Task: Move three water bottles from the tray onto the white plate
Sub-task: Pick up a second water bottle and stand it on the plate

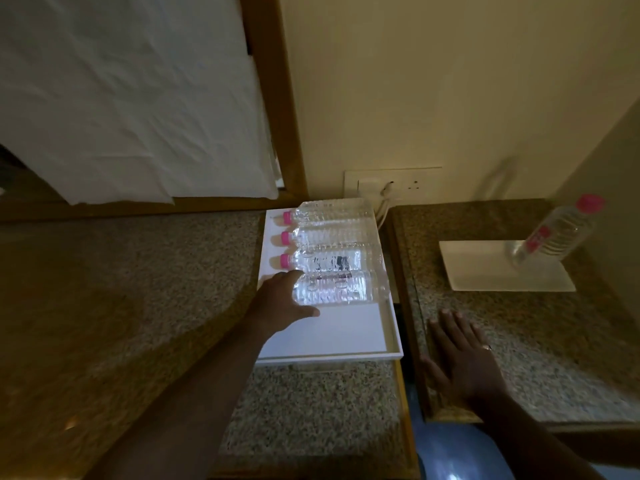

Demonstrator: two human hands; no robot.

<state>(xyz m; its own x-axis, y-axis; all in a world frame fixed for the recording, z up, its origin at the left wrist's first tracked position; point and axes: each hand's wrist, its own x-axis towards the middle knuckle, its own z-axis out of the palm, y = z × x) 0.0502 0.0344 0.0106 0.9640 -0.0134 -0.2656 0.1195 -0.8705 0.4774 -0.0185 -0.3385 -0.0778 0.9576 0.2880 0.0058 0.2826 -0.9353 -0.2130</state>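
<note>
A white tray (pixel 332 337) on the left counter holds several clear water bottles with pink caps, lying side by side. My left hand (pixel 284 299) is wrapped around the cap end of the nearest bottle (pixel 336 289), thumb below and fingers over it, hiding its cap. The bottle rests on the tray. Behind it lie a second bottle (pixel 329 261) and a third bottle (pixel 332 235). On the right counter a white plate (pixel 485 271) carries one upright bottle (pixel 554 233) at its far right corner. My right hand (pixel 464 355) lies flat and empty on the right counter.
Two speckled stone counters are split by a narrow gap (pixel 408 341). A wall socket with a plugged cable (pixel 388 190) sits just behind the tray. A wood-framed mirror covered with white cloth (pixel 121 98) stands at the left.
</note>
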